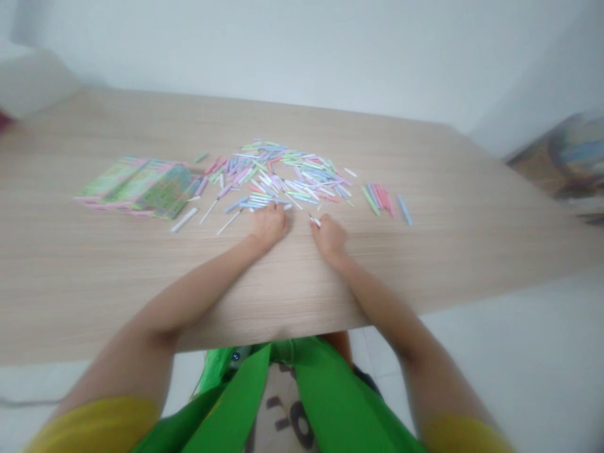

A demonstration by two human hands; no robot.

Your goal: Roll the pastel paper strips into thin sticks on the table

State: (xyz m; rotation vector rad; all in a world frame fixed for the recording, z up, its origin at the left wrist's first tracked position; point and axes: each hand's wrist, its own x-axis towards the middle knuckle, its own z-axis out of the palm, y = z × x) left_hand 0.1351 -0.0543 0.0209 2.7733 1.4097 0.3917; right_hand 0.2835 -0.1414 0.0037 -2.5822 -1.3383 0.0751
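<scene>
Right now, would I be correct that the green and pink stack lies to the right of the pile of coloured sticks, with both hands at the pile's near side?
Not quite: the head view shows the green and pink stack to the left of the pile of coloured sticks; the left hand and right hand are at its near side.

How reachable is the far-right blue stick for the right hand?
Probably yes: tabletop in front of the pink sticks leaves the right hand a path, though it holds a white stick.
</scene>
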